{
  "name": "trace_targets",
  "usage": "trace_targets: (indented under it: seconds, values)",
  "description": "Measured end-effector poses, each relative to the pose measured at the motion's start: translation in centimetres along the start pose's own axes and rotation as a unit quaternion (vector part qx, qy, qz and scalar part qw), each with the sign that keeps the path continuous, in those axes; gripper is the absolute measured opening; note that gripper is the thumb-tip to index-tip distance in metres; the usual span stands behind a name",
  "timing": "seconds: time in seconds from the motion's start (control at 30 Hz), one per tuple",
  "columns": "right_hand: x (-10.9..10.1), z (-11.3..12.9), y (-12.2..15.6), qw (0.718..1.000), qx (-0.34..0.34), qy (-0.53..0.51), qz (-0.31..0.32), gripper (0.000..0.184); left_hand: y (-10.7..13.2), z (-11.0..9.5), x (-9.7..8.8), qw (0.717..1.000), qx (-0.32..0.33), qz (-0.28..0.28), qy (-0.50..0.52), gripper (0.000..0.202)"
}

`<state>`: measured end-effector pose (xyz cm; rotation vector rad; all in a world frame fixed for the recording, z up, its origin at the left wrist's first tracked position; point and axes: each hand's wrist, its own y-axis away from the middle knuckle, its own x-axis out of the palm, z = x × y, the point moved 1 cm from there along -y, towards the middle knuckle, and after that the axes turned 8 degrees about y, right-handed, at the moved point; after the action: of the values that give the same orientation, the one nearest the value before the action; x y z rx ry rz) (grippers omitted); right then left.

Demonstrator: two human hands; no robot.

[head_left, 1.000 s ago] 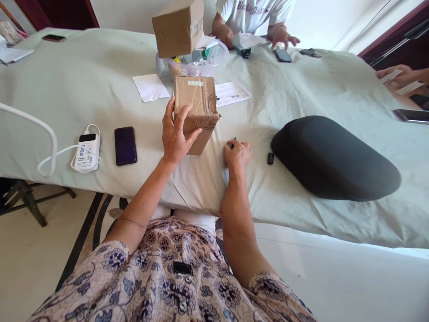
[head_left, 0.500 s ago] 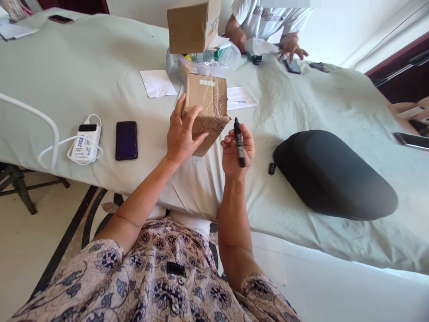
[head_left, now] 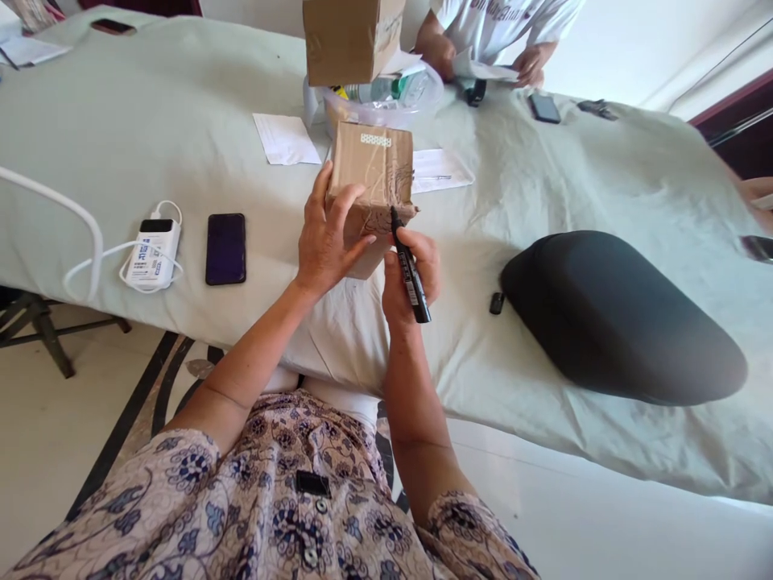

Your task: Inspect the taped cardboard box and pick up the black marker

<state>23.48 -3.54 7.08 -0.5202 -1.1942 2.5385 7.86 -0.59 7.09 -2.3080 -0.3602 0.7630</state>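
A cardboard box (head_left: 371, 165) with crumpled tape along its right edge stands on the cloth in front of me. My left hand (head_left: 329, 242) grips its near left side, fingers on the top and thumb across the front face. In my right hand (head_left: 414, 270) is a black marker (head_left: 414, 278), held like a pen, uncapped. Its tip is at the box's front top edge; whether it touches I cannot tell. The black marker cap (head_left: 496, 303) lies on the cloth to the right.
A black rounded case (head_left: 622, 318) lies at right. At left are a phone (head_left: 226, 249) and a white power bank (head_left: 150, 254) with its cable. Behind stand a plastic basin (head_left: 423, 97) and another cardboard box (head_left: 341, 44). Across the table a person (head_left: 501, 32) holds paper.
My right hand has moved left with the marker, bringing its tip to the box. My left hand keeps its grip. The person opposite now has both hands at the paper.
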Motion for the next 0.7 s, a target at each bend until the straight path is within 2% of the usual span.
trace_targets:
  seconds: [0.13,0.2,0.27,0.33,0.37,0.47,0.53,0.63,0.7]
  values:
    - [0.0,-0.6,0.5,1.0,0.004,-0.007,0.02,0.036,0.0,0.2,0.0,0.999,0.029,-0.024,0.011,0.076]
    - [-0.2,-1.2,0.8,0.999,0.032,0.029,-0.028,0.037,0.1,0.3,-0.1,0.999,0.041,-0.031,0.012,0.075]
    - [-0.5,-1.6,0.7,0.991,0.063,0.064,-0.104,0.035,0.1,0.4,-0.1,0.999,0.04,-0.027,0.007,0.074]
    - [-0.6,-1.7,0.4,0.986,0.068,0.061,-0.141,0.031,0.2,0.4,0.0,0.999,0.036,-0.021,0.008,0.074]
    - [-0.6,-1.6,0.2,0.988,0.057,0.046,-0.133,0.03,0.2,0.4,0.0,0.999,0.035,-0.02,0.009,0.073]
    - [-0.2,-1.1,-0.1,0.999,0.008,-0.014,-0.045,0.032,0.0,0.4,0.0,0.998,0.044,-0.033,0.003,0.073]
    - [0.1,-0.9,0.1,0.997,-0.014,-0.06,-0.036,0.032,-0.1,0.4,0.0,0.998,0.049,-0.036,-0.005,0.075]
    - [0.1,-1.1,0.4,0.985,0.017,-0.084,-0.152,0.032,0.3,0.9,-0.1,0.999,0.042,-0.015,-0.003,0.08]
    - [-0.1,-1.7,0.3,0.972,0.074,-0.029,-0.222,0.037,1.0,1.6,-0.6,0.999,0.038,-0.009,0.01,0.082]
